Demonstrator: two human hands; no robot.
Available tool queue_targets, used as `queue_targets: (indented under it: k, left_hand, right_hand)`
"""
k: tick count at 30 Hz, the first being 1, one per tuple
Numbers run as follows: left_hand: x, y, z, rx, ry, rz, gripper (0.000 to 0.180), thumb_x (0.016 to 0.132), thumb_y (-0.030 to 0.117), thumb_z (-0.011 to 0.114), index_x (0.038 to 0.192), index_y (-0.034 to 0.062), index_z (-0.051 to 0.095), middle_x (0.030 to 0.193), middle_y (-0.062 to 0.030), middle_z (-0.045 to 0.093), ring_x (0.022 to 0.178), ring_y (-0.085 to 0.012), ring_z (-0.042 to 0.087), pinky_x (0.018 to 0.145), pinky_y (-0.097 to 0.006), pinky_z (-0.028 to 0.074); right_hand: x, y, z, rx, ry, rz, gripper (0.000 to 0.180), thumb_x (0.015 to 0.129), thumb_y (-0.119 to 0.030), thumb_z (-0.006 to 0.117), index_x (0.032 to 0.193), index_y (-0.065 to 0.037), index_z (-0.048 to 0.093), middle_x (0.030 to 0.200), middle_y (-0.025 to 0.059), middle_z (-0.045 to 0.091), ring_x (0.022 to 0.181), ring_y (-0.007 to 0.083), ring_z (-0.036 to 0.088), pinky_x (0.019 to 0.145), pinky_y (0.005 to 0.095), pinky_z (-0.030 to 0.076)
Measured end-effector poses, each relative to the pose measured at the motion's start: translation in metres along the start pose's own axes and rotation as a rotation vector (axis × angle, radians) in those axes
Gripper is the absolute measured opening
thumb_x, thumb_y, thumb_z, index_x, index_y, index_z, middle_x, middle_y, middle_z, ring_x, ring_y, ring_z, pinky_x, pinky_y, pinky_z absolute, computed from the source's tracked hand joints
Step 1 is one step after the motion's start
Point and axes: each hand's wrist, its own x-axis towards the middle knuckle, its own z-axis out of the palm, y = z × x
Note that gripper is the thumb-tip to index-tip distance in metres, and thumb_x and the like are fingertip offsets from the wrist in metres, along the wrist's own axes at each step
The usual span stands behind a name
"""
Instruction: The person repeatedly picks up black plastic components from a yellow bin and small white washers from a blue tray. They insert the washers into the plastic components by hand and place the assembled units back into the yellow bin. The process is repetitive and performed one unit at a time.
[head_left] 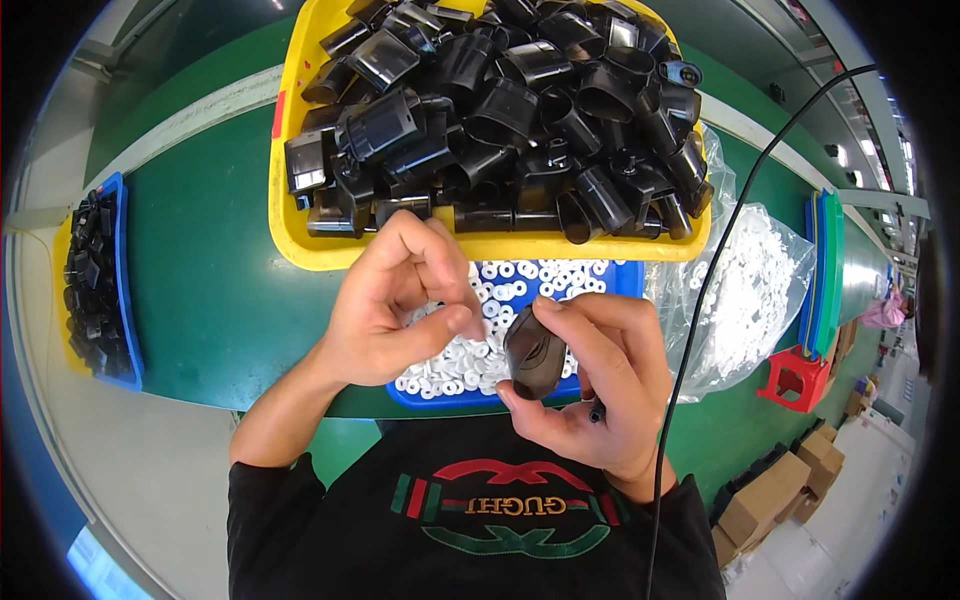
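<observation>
My right hand [612, 385] grips a hollow black plastic part [535, 352] between thumb and fingers, its open end tilted toward my left hand. Curled in a pinch, my left hand [395, 305] hovers just left of that part; whatever its fingertips hold, if anything, is too small to make out. Beneath both hands lie many small white ring washers [445, 378] in a shallow blue tray [630, 278]. Directly beyond stands a yellow bin [350, 257], heaped with similar black plastic parts [500, 110].
A clear plastic bag [745, 300] of white pieces lies right of the tray. A black cable [745, 190] hangs across the right side. At the far left is a blue-edged bin [127, 290] of black parts. A red stool [795, 380] and cardboard boxes [765, 495] stand lower right.
</observation>
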Motion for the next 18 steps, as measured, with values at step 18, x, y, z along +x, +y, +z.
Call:
queue_targets:
  k: [18]
  left_hand:
    - [0.004,0.008,-0.009,0.445,-0.313,-0.004,0.066,0.072,-0.008,0.076,0.132,0.0028,0.054,0.118,-0.0124,0.063,0.105,-0.0212,0.063,0.09,-0.033,0.052]
  right_hand:
    - [0.001,-0.004,-0.009,0.496,0.157,-0.038,0.025,0.083,-0.004,0.065,0.107,0.004,0.065,0.111,0.0224,0.064,0.075,0.0201,0.066,0.054,0.025,0.049]
